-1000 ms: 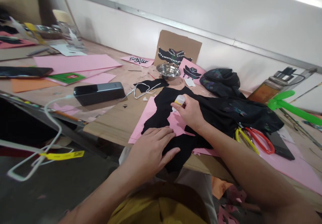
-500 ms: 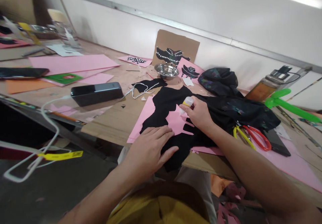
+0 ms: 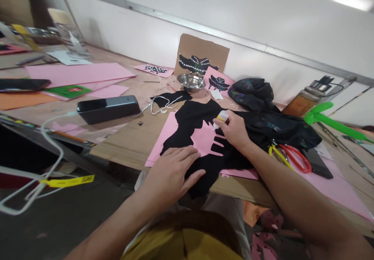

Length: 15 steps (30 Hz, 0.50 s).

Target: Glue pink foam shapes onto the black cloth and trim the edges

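My right hand [image 3: 234,130] grips a small white glue bottle [image 3: 223,116] with a yellow band, its nozzle tilted down at the upper right part of a pink paper cutout [image 3: 203,138]. That cutout has spiky edges and narrow prongs on its right side, and it lies on black cloth [image 3: 189,116]. Flat on the cloth and the cutout's lower left edge rests my left hand [image 3: 178,166], fingers stretched and thumb apart. Under the cloth, pink sheets [image 3: 156,149] show on top of brown cardboard [image 3: 122,143].
Behind the cloth stand a steel bowl [image 3: 191,81] and a cardboard piece with beaded black cloth [image 3: 201,46]. Red-handled scissors [image 3: 298,158] and a yellow-handled tool [image 3: 282,157] lie to the right, near a bottle of brown liquid [image 3: 304,100]. At left are a black power bank [image 3: 109,109] and a white cable [image 3: 55,143].
The glue bottle's nozzle has shifted slightly right and down along the cutout, toward its prongs. My left hand stays pressed in the same spot. The whole view has slid a little.
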Motion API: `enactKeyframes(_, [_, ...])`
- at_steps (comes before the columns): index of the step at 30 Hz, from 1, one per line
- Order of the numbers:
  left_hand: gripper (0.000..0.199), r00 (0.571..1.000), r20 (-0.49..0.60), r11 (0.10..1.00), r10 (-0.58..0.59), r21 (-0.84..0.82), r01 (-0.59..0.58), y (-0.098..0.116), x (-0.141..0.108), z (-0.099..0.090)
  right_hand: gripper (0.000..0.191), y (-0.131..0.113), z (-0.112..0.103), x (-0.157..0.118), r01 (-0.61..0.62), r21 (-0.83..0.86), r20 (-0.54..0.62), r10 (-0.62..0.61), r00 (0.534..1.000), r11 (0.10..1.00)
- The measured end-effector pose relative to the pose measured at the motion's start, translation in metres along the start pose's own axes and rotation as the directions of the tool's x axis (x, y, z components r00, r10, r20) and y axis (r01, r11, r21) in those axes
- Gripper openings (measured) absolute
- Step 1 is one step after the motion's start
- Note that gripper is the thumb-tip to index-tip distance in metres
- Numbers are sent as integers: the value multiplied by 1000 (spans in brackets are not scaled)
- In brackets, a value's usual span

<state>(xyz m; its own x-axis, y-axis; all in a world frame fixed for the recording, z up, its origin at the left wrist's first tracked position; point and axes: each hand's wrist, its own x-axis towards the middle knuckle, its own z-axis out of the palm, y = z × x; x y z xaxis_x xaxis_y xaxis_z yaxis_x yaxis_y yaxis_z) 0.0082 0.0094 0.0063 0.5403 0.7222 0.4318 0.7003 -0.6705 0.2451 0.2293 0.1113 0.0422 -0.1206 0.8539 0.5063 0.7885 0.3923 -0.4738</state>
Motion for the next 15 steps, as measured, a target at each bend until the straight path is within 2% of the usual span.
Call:
enactKeyframes(9, [39, 997, 81, 1000, -6, 26, 4, 1, 9, -3, 31, 1, -3, -1, 34, -24, 25, -33, 999, 999])
enactKeyframes(15, [44, 994, 110, 999, 4, 31, -7, 2, 11, -2, 31, 3, 0, 1, 26, -25, -17, -27, 999, 999])
